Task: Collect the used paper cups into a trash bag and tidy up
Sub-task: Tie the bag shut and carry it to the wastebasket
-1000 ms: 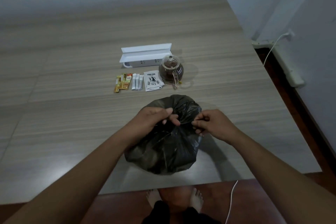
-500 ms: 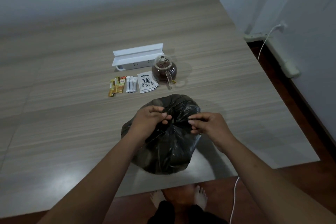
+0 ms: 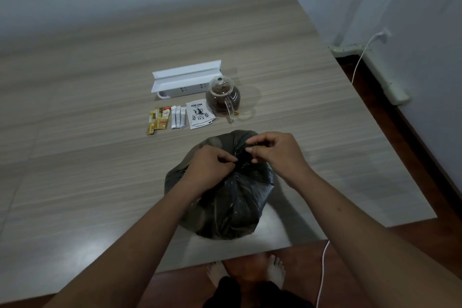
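At the frame's centre our left hand (image 3: 208, 170) and right hand (image 3: 273, 151) pinch the gathered neck of the black trash bag (image 3: 225, 205), fingers clamped on plastic

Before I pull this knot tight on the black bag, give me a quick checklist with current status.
1. Both hands on the bag neck: ok, left hand and right hand pinch the gathered plastic.
2. Trash bag resting on the table: ok, near the front edge.
3. Loose cups left on the table: ok, none visible.
4. Knot finished: cannot tell, fingers hide it.
5. Teapot clear of the bag: ok, apart.
6. Sachets undisturbed: ok.
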Action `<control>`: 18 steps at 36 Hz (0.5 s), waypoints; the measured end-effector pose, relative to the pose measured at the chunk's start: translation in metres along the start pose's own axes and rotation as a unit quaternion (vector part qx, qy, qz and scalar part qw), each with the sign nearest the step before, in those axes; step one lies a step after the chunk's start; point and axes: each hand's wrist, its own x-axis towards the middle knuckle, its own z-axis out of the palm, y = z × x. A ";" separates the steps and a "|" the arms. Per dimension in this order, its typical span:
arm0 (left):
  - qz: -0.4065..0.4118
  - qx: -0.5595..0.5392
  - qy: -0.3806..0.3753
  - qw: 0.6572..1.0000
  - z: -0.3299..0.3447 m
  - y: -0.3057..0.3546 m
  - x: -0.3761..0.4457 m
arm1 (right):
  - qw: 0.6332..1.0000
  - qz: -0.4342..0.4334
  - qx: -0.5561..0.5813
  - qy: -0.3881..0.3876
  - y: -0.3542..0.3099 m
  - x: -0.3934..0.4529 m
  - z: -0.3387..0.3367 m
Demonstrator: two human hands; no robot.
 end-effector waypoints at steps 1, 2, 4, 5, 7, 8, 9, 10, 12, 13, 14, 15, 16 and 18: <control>0.015 0.010 -0.012 1.000 0.000 0.001 0.000 | 1.000 0.000 0.000 0.002 -0.001 0.002 0.001; 0.026 0.015 -0.020 0.999 0.000 0.000 0.000 | 1.000 0.000 -0.002 0.001 -0.003 0.004 0.003; 0.037 0.016 -0.024 0.999 0.001 -0.001 -0.001 | 1.000 0.002 0.000 -0.005 -0.004 0.006 0.006; 0.040 0.012 -0.023 0.999 0.002 -0.002 -0.001 | 1.000 0.007 0.009 -0.009 -0.005 0.006 0.008; 0.036 -0.007 -0.018 0.999 0.005 -0.004 -0.001 | 0.999 0.020 0.046 -0.011 -0.004 0.007 0.010; 0.031 -0.017 -0.015 0.999 0.007 -0.004 0.000 | 0.997 0.028 0.065 -0.007 -0.004 0.006 0.010; 0.023 -0.026 -0.011 0.999 0.007 -0.005 0.000 | 0.997 0.034 0.076 0.001 -0.003 0.006 0.009; 0.017 -0.036 -0.007 0.999 0.008 -0.006 0.000 | 0.996 0.041 0.077 0.010 -0.002 0.004 0.007; 0.006 -0.057 0.005 0.998 0.008 -0.007 0.000 | 0.996 0.057 0.059 0.023 0.002 0.000 0.005; -0.003 -0.071 0.009 0.997 0.008 -0.007 0.000 | 0.997 0.067 0.041 0.019 0.004 -0.002 0.005; -0.011 -0.086 0.011 0.996 0.007 -0.007 0.000 | 0.997 0.076 0.019 0.008 0.007 -0.005 0.007; -0.016 -0.101 0.013 0.995 0.007 -0.007 0.000 | 0.997 0.082 -0.008 -0.008 0.011 -0.007 0.010; -0.019 -0.117 0.014 0.993 0.007 -0.006 0.000 | 0.996 0.084 -0.032 -0.020 0.014 -0.009 0.014; -0.023 -0.153 0.012 0.988 0.008 -0.003 -0.001 | 0.995 0.080 -0.054 -0.024 0.020 -0.011 0.020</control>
